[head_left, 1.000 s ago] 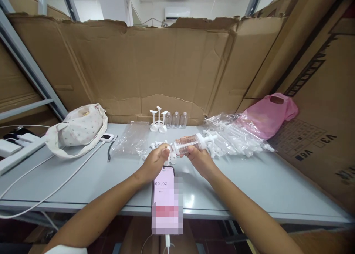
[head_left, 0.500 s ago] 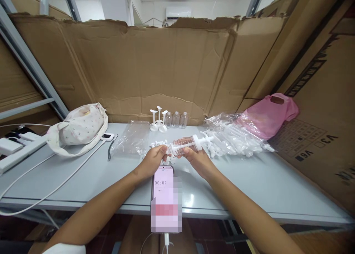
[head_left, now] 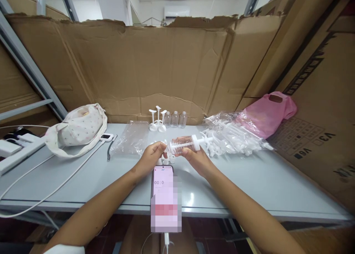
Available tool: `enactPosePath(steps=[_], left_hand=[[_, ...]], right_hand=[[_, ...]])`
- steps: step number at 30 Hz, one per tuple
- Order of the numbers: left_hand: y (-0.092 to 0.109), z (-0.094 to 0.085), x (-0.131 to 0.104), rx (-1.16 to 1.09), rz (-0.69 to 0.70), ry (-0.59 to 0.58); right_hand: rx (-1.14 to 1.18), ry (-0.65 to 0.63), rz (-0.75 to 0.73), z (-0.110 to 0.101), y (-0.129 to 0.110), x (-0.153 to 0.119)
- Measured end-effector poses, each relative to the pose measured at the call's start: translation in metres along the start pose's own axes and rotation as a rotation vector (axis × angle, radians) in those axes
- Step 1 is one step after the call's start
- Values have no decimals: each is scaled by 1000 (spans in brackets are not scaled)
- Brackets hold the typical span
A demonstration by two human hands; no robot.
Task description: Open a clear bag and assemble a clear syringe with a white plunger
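In the head view, a clear plastic syringe [head_left: 181, 145] with a white collar and white plunger lies nearly level above the table. My right hand [head_left: 197, 159] is closed around its barrel near the collar, thumb on the near side. At the narrow left end, the fingers of my left hand [head_left: 154, 155] are pinched together on the tip; the fingertips partly hide it. Small white plastic parts [head_left: 166, 160] lie on the table just below my hands. Right of the syringe, a clear bag of white plastic parts [head_left: 233, 139] spreads over the table.
White plungers [head_left: 158, 120] stand upright beside three clear barrels [head_left: 174, 119] at the back. A phone [head_left: 163, 187] showing a timer sits at the front edge. An empty clear bag [head_left: 130, 139], a cloth bag [head_left: 79, 126], cables and a pink bag [head_left: 267, 113] lie around.
The syringe and my right hand have shifted slightly left in view. My left fingertips have moved slightly, still at the tip. The grip of my right hand looks the same.
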State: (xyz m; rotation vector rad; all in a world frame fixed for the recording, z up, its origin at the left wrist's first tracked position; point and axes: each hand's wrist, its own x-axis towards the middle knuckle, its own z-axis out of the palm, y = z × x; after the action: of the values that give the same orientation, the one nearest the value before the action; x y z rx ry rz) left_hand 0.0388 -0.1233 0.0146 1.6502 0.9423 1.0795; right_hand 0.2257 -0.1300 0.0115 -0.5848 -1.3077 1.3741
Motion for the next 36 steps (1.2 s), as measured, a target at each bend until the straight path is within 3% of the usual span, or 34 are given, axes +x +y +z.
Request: enactPosePath(steps=[4, 11, 16, 20, 23, 25, 28, 31, 36], left_hand=[[1, 0, 1, -84, -43, -1], [0, -1, 1, -107, 88, 61], [-3, -1, 0, 10, 52, 29], [-2, 1, 1, -62, -1, -10], [1, -6, 3, -68, -40, 55], [5, -16, 5, 98, 29, 160], [8, -31, 7, 582, 208, 252], [3, -39, 10, 902, 262, 191], [-13, -40, 12, 1043, 257, 42]], right_hand=[[-14, 0, 8, 0, 1, 0], [3, 61, 15, -4, 2, 4], [9, 51, 18, -1, 0, 3], [-14, 27, 8, 0, -1, 1], [-7, 4, -40, -2, -2, 1], [-12, 15, -68, -5, -3, 1], [-23, 39, -85, -7, -4, 1], [-29, 36, -82, -8, -5, 1], [-49, 45, -79, -8, -6, 2]])
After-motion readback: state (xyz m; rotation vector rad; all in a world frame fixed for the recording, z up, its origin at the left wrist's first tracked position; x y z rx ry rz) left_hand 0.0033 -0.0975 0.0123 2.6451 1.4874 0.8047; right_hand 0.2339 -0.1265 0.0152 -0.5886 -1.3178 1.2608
